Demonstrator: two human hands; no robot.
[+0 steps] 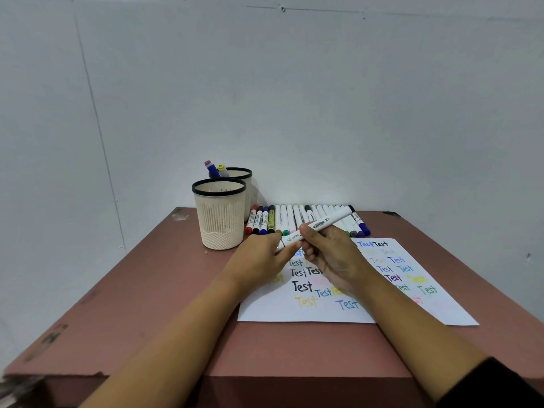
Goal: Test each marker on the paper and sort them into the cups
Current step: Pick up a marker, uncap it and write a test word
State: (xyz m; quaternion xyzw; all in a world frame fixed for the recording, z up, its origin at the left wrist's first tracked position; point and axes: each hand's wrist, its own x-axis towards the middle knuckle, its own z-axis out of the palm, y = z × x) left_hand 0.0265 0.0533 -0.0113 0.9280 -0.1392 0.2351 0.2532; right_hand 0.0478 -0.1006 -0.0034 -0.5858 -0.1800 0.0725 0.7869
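- At centre frame, a person holds one white marker (323, 223) in both hands: the right hand (332, 257) curls its fingers round the barrel, while the left hand (259, 260) pinches the marker's lower-left end between thumb and fingertips (whether a cap is coming off or going on cannot be told)
- The marker slants from lower left to upper right, its black end pointing toward the wall, and it appears to be held above the sheet, not touching it
- The paper (294, 313) lies right of centre on the reddish-brown table (147, 290), crowded with the word "Test" in black, blue, yellow, green and purple
- A long row of markers (290, 219) lies side by side along the table's far edge, just above the paper in the frame
- Left of that row stand two cream cups with black rims, one behind the other: the far cup (245, 179) holds two markers (216, 169), one blue and one yellow-capped, and the near cup (220, 219) shows none above its rim
- Judging by this, the sorting is at an early stage, with two markers in a cup, one in hand and the whole row left to go
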